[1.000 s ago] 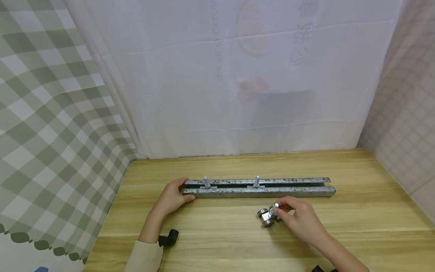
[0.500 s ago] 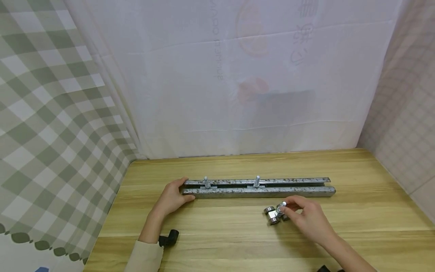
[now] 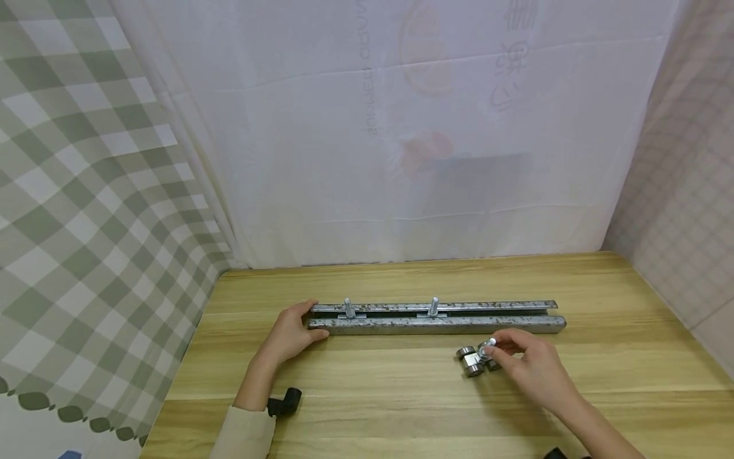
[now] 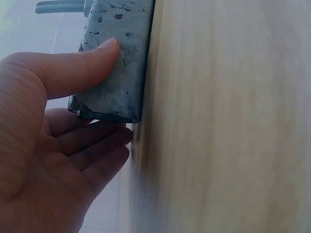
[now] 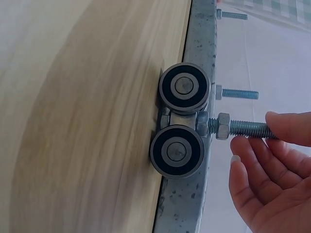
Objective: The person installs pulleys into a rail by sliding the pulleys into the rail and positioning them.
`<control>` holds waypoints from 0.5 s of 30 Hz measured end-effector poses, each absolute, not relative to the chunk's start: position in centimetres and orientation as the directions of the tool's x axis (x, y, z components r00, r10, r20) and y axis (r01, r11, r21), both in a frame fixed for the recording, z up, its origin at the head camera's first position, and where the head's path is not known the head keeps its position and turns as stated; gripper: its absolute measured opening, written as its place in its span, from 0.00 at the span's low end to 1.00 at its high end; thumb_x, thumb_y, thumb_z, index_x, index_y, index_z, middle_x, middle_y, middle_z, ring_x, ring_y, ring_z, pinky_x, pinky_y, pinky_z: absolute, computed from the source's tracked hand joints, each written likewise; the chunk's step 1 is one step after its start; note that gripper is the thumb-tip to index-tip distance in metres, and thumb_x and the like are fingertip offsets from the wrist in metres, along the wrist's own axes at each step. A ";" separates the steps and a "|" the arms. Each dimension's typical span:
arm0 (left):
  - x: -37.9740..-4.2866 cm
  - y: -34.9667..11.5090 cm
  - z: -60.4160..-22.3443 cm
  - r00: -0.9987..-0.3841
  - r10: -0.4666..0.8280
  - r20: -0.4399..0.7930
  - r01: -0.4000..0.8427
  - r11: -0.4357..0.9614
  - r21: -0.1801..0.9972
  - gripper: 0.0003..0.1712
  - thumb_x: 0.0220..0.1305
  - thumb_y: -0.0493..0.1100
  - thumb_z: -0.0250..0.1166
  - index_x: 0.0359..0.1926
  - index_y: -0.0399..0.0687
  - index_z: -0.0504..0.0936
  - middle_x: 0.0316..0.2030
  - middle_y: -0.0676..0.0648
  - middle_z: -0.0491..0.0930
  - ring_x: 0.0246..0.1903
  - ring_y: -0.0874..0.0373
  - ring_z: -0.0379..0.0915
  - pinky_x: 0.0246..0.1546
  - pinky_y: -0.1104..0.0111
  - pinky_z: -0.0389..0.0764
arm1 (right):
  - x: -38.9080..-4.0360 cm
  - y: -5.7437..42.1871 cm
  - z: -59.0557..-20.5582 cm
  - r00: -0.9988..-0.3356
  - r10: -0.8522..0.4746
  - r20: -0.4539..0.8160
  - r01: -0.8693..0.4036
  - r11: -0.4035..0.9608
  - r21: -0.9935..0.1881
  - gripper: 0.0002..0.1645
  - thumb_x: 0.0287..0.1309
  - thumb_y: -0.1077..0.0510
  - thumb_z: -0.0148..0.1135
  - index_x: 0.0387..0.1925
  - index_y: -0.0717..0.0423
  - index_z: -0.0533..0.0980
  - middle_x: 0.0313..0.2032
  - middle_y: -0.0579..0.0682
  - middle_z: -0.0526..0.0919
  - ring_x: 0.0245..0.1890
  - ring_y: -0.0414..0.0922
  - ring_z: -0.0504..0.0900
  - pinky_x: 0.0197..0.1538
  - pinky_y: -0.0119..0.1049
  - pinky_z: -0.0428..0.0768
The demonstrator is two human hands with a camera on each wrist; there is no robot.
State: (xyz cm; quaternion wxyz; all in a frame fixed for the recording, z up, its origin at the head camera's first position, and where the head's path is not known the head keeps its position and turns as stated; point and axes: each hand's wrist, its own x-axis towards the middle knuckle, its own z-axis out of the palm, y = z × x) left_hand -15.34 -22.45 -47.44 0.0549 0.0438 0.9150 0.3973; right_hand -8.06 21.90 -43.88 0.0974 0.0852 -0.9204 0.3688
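Observation:
A spotted grey steel channel rail (image 3: 436, 325) lies across the table, its slot facing up. Two threaded bolts (image 3: 434, 307) stand upright out of that slot. My left hand (image 3: 289, 333) grips the rail's left end, thumb on the near side wall; the left wrist view shows the thumb (image 4: 82, 70) flat against the metal. In front of the rail's right part, my right hand (image 3: 533, 366) pinches the bolt of a roller trolley (image 3: 473, 360). The right wrist view shows the trolley's wheels (image 5: 177, 151) and a nut (image 5: 223, 126) on its threaded bolt (image 5: 250, 128).
The wood-grain table (image 3: 373, 408) extends in front of the rail. A white cloth (image 3: 367, 159) hangs behind it, and a green checked cloth (image 3: 103, 191) hangs at the left. A black wrist-worn piece (image 3: 285, 403) sits beside the left forearm.
My right hand has moved the trolley to the right along the front of the rail. The left hand and the rail have stayed where they were.

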 end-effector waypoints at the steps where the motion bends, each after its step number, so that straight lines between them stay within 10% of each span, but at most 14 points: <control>1: -15.3 -22.5 -47.4 -0.990 0.122 -0.066 0.035 0.679 0.733 0.46 0.60 0.42 0.80 0.75 0.36 0.70 0.72 0.32 0.69 0.73 0.34 0.62 0.73 0.41 0.66 | -8.1 22.0 -43.8 -0.967 -0.084 0.239 -0.226 0.713 -0.664 0.07 0.59 0.61 0.77 0.38 0.55 0.86 0.33 0.41 0.88 0.32 0.36 0.83 0.31 0.31 0.82; 15: -15.2 -22.5 -47.5 -0.990 0.127 -0.062 0.044 0.693 0.720 0.46 0.60 0.43 0.80 0.75 0.36 0.70 0.71 0.32 0.70 0.73 0.34 0.63 0.72 0.41 0.67 | -8.2 23.6 -43.9 -0.964 -0.055 0.259 -0.215 0.735 -0.643 0.07 0.59 0.62 0.77 0.39 0.55 0.86 0.33 0.43 0.88 0.31 0.33 0.83 0.30 0.31 0.82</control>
